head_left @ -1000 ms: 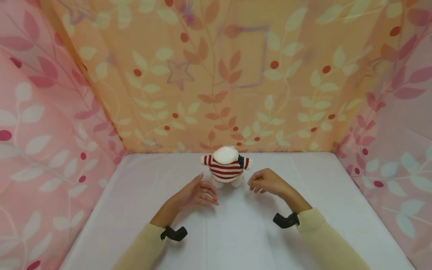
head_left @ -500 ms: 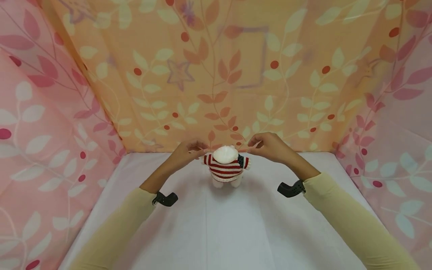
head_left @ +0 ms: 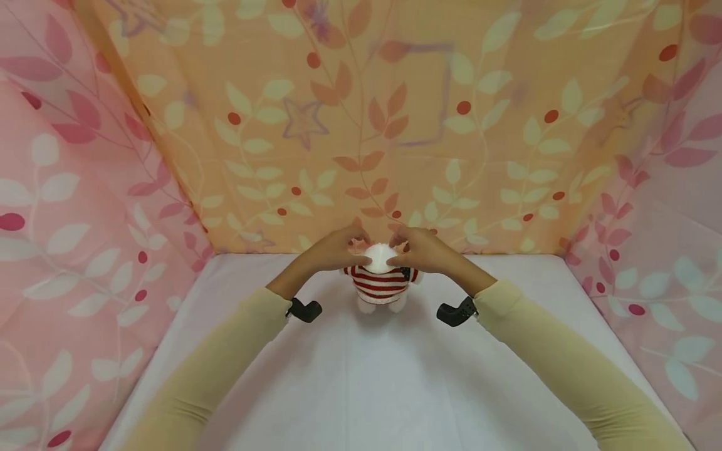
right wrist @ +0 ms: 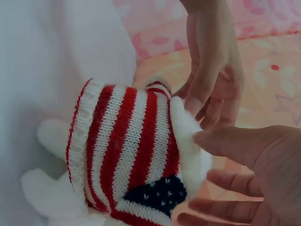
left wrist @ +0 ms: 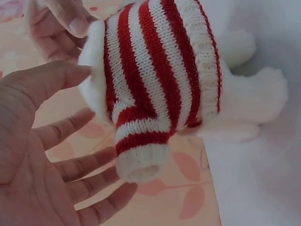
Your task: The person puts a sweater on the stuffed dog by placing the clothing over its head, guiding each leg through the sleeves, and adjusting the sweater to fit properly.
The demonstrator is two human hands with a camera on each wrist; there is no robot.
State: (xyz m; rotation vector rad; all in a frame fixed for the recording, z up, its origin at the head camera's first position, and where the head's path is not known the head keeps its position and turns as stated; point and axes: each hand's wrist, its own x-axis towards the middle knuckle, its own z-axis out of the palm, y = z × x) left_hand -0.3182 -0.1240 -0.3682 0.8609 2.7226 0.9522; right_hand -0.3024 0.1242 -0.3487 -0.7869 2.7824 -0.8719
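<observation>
A white plush toy (head_left: 380,285) in a red-and-white striped knit sweater (left wrist: 150,61) stands on the table, its back towards me. A dark blue patch with white specks (right wrist: 157,193) marks one shoulder. My left hand (head_left: 335,248) is at the left side of its white head (head_left: 380,257), the thumb touching the back. The other fingers spread loosely past the head and sleeve (left wrist: 141,141). On the right, my right hand (head_left: 423,248) mirrors this, thumb tip on the head and fingers spread beyond it. The toy's front is hidden from the head view.
A white cloth covers the table (head_left: 361,388). Close behind the toy rises an orange leaf-patterned curtain (head_left: 316,144). Pink patterned curtains stand at the left (head_left: 73,219) and right (head_left: 671,232). A black device sits on each wrist.
Both hands have risen from in front of the toy to either side of it, then closed in until the thumbs meet its head. The toy stays in about the same place.
</observation>
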